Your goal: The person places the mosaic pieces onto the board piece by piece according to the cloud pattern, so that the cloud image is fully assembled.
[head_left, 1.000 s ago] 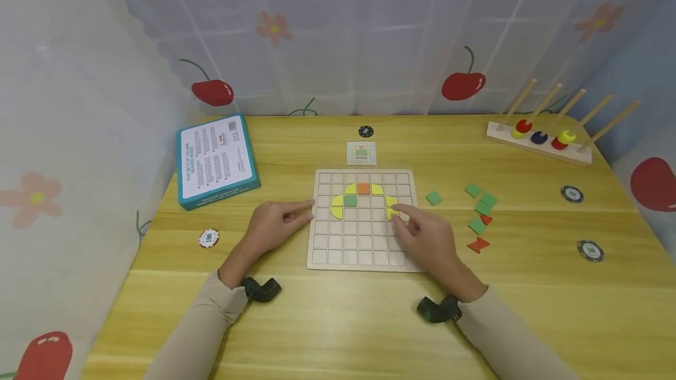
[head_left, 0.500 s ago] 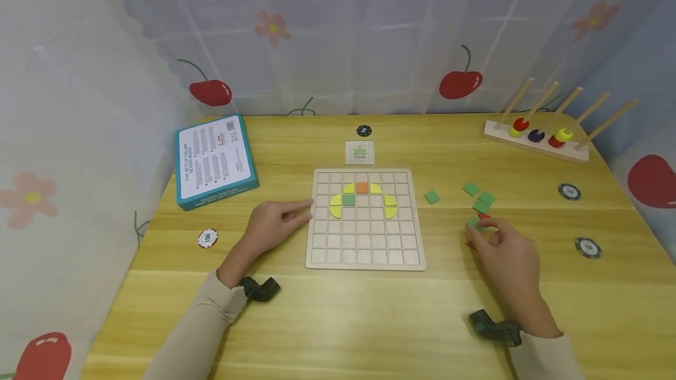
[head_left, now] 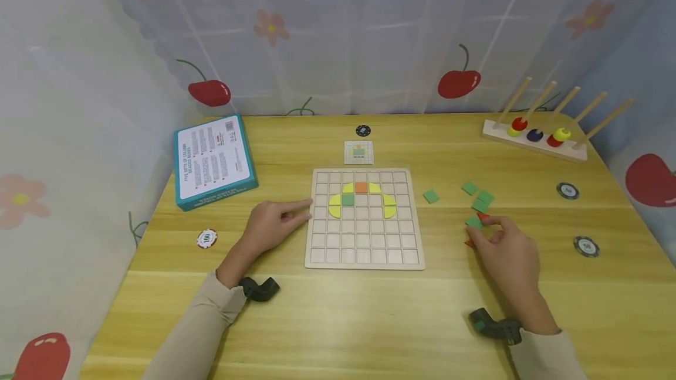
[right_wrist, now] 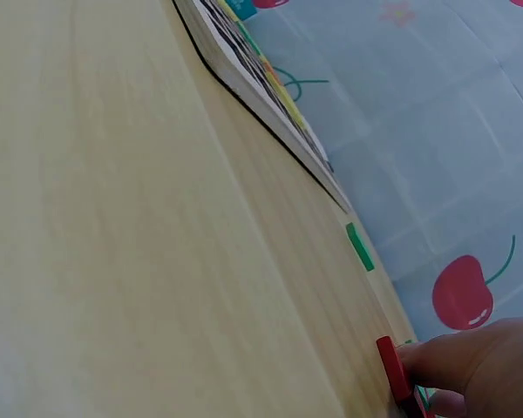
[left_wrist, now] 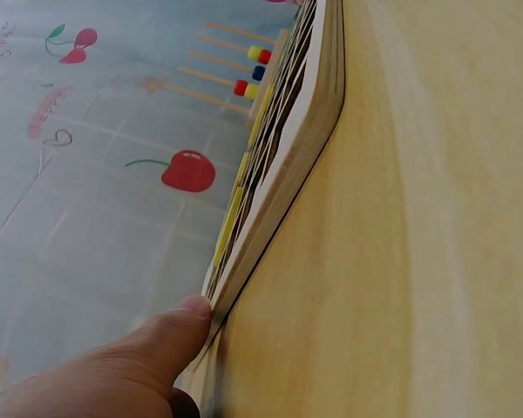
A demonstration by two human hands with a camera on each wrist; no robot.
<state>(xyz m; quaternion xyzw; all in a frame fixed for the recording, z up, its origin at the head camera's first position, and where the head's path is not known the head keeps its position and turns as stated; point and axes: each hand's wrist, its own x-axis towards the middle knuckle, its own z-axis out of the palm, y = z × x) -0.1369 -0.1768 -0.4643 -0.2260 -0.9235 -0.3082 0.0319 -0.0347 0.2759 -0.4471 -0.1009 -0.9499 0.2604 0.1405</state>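
Note:
My left hand rests at the left edge of a wooden grid board, its thumb and forefinger tips against the side. On the board lie an orange square, a green square and several yellow quarter-round tiles, arranged in an arch. To the right of the board, my right hand pinches a loose green square tile between thumb and forefinger, down at the tabletop. Red triangle tiles peek out around those fingertips; a red tile also shows beside them in the right wrist view.
More green tiles lie beyond the right hand. A small pattern card sits behind the board, with a black chip above it. A teal box stands back left, a bead-peg stand back right. Other chips flank the board.
My right hand has left the yellow tile at the board's right side and moved right to the loose tiles, where it has stayed since half a second ago. The left hand has kept its place.

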